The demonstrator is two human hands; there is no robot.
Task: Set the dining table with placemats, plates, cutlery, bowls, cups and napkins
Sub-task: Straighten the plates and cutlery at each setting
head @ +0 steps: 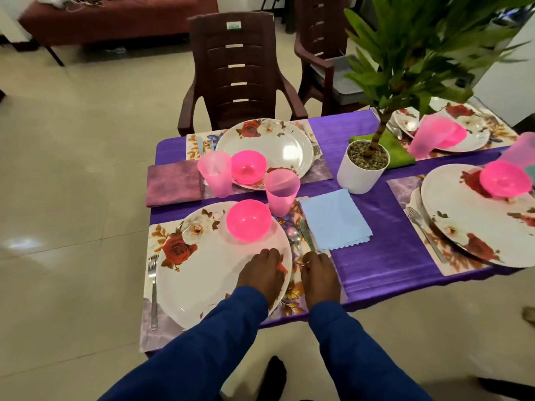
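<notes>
The near setting has a floral placemat (pixel 292 296) with a white rose-patterned plate (pixel 202 270) on it. A pink bowl (pixel 248 221) sits on the plate's far side. A fork (pixel 153 290) lies to the plate's left. A knife (pixel 306 234) and a spoon (pixel 294 235) lie to its right, beside a pale blue napkin (pixel 334 219). A pink cup (pixel 281 191) stands behind them. My left hand (pixel 262 273) rests with bent fingers on the plate's right part. My right hand (pixel 318 277) pinches the knife's handle end; the handles are hidden under it.
Three other settings with plates, pink bowls and cups lie on the purple tablecloth (pixel 385 227). A potted plant (pixel 363 166) stands mid-table on a green napkin (pixel 398 151). A mauve napkin (pixel 173 182) overhangs the left edge. Two brown chairs (pixel 236 70) stand behind.
</notes>
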